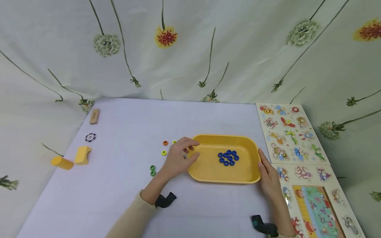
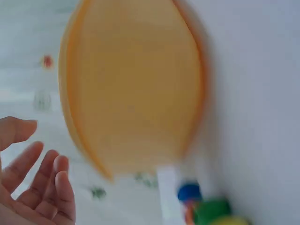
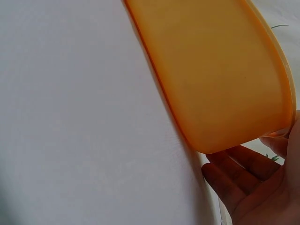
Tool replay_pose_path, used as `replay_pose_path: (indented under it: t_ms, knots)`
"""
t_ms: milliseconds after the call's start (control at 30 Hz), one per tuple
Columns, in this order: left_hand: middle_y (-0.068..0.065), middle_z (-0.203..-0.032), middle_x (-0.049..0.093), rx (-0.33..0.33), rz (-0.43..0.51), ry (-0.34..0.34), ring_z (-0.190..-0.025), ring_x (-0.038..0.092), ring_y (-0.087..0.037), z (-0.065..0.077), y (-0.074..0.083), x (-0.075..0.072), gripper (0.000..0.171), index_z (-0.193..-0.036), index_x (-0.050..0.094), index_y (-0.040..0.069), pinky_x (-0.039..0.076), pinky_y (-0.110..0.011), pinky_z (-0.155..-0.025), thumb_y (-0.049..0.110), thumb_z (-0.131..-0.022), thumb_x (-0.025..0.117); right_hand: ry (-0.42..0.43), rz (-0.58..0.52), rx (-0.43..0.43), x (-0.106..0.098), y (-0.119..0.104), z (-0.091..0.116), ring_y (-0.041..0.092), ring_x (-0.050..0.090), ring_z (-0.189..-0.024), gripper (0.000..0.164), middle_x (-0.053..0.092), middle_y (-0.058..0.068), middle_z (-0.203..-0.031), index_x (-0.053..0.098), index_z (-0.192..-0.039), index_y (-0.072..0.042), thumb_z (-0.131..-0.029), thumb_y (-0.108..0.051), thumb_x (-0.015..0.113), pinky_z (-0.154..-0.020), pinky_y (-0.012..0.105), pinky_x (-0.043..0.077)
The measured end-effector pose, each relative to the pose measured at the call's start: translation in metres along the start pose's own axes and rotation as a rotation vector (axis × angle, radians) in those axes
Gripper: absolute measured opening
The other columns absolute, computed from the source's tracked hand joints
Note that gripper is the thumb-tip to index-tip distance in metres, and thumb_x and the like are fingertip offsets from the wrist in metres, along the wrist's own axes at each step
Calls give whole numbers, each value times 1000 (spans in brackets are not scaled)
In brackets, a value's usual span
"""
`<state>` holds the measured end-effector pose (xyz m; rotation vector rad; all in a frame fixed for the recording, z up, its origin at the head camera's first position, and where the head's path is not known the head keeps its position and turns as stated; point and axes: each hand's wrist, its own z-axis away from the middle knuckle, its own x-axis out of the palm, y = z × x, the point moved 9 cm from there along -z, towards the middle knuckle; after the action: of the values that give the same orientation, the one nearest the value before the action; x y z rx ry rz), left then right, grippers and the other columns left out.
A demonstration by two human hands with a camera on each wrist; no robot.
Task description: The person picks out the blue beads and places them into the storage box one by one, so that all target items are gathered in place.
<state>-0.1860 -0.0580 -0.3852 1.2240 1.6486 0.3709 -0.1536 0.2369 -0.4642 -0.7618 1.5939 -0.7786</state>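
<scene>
A yellow tray (image 1: 208, 175) with rounded corners holds several small blue rings (image 1: 230, 158) grouped right of its middle. My right hand (image 1: 269, 178) grips the tray's right end. In the right wrist view, the thumb is at the rim and the fingers (image 3: 234, 176) are against the end from below. At the left end is my left hand (image 1: 178, 160), fingers loosely bent and spread. The left wrist view has these fingers (image 2: 65, 192) apart from the tray (image 2: 131, 93), holding nothing. Green rings (image 1: 152, 167), yellow rings (image 1: 164, 153) and an orange ring (image 1: 165, 143) lie left of the tray, some partly hidden by the left hand.
At the left are a yellow cylinder (image 1: 62, 163), a yellow arched block (image 1: 82, 155), a poker chip (image 1: 90, 137) and a small wooden block (image 1: 94, 116). Illustrated puzzle boards (image 1: 269, 155) run along the right edge. A floral cloth (image 1: 184, 76) hangs behind the table.
</scene>
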Motion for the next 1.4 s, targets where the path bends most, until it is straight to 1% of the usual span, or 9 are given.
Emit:
replay_pose_path:
  t_ms: [100,167,333,467,767,967,1233,1333,1400]
  knots:
    - [-3,-99,59,-72,30,91,-84,55,-15,11,-26,-26,30,-106,62,12,50,-32,-68,16,-77,68,7,-3,-3,-2,-1,0,0,25,-129,42,31,-11,-141,29,-138,-29,-96,-25,34,-94,1,19]
    - [-4,-100,59,-120,17,111,-85,55,-15,17,-41,-35,31,-107,61,13,49,-33,-70,17,-77,68,12,-9,-9,-3,-1,0,1,25,-129,42,32,-10,-141,30,-137,-30,-96,-25,35,-94,1,19]
    - [-5,-102,59,-222,4,96,-86,55,-14,29,-65,-34,33,-107,61,11,49,-35,-72,19,-76,69,13,-17,-15,-3,-1,0,1,25,-130,42,32,-10,-141,30,-138,-28,-96,-25,35,-95,1,19]
    - [-4,-101,60,-247,-16,66,-85,54,-12,35,-76,-26,35,-107,61,10,48,-34,-73,18,-75,70,13,-13,-11,-1,0,1,0,25,-129,42,31,-11,-141,30,-138,-26,-96,-26,34,-95,1,19]
    - [1,-94,60,-263,-114,-1,-78,53,-9,42,-88,-11,36,-105,62,15,47,-26,-69,22,-72,72,0,-25,18,1,1,0,5,25,-130,43,31,-10,-141,30,-138,-26,-96,-24,35,-94,0,18]
    - [5,-90,60,-311,-188,-37,-77,51,-5,44,-95,-4,32,-102,63,16,45,-25,-69,22,-71,72,2,-10,11,1,1,0,3,25,-130,43,31,-10,-141,29,-138,-27,-96,-26,34,-95,1,18]
    - [5,-83,56,-315,-193,-7,-75,52,-6,43,-94,-3,15,-84,66,15,47,-25,-67,13,-71,72,14,-9,-9,0,-1,1,0,26,-129,42,33,-11,-140,31,-138,-27,-96,-28,34,-95,1,18]
    - [5,-79,56,-314,-177,27,-71,51,-7,41,-91,-7,14,-84,66,14,46,-23,-63,12,-71,72,14,-7,-3,0,1,1,-1,25,-129,42,32,-11,-140,30,-138,-29,-96,-29,34,-95,1,18]
    - [4,-77,57,-300,-160,66,-69,52,-7,38,-85,-13,15,-85,65,13,46,-21,-61,11,-71,71,12,-3,2,0,1,0,-1,25,-129,42,32,-11,-140,29,-137,-31,-96,-29,34,-95,1,18]
